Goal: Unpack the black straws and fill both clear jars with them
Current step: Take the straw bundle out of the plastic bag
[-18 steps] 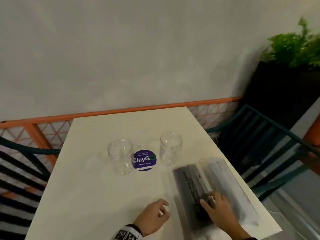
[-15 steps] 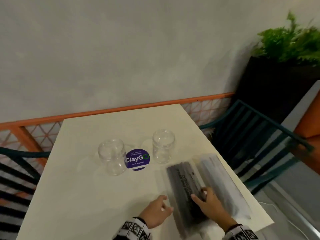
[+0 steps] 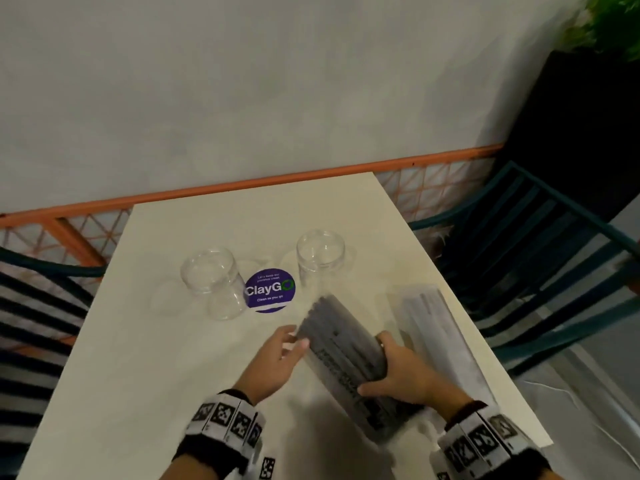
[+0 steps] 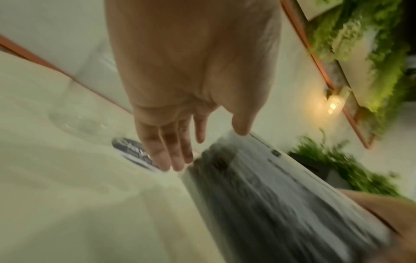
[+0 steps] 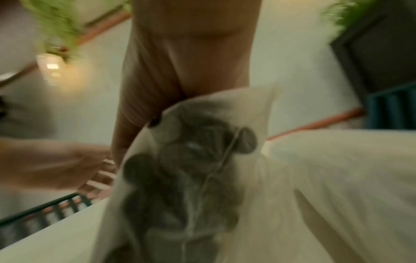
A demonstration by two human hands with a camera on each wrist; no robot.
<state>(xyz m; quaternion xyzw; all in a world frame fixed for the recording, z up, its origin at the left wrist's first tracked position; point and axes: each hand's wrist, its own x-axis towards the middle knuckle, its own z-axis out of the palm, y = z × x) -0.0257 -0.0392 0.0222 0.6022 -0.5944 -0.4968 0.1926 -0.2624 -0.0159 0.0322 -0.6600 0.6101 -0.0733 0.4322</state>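
Observation:
Two clear jars stand on the white table point(image 3: 173, 358), one left point(image 3: 211, 282) and one right point(image 3: 320, 261) of a purple sticker. My right hand point(image 3: 375, 365) grips a plastic pack of black straws point(image 3: 346, 351) round its middle and holds it slanted over the table, far end towards the jars. My left hand point(image 3: 298, 337) is open beside the pack's left edge, fingers straight. In the left wrist view the left fingertips point(image 4: 178, 163) are at the pack's point(image 4: 270, 195) near corner. In the right wrist view the round straw ends point(image 5: 191, 169) show through the wrap.
A second, paler pack point(image 3: 436, 327) lies along the table's right side. The purple ClayGo sticker point(image 3: 270, 290) is flat on the table. Dark slatted chairs point(image 3: 540, 258) flank the table; an orange rail point(image 3: 277, 181) and a wall run behind it. A planter point(image 3: 588, 126) stands back right.
My right hand has closed round the dark pack and raised it, swinging it left. My left hand has come up to its left edge. The head view has moved closer.

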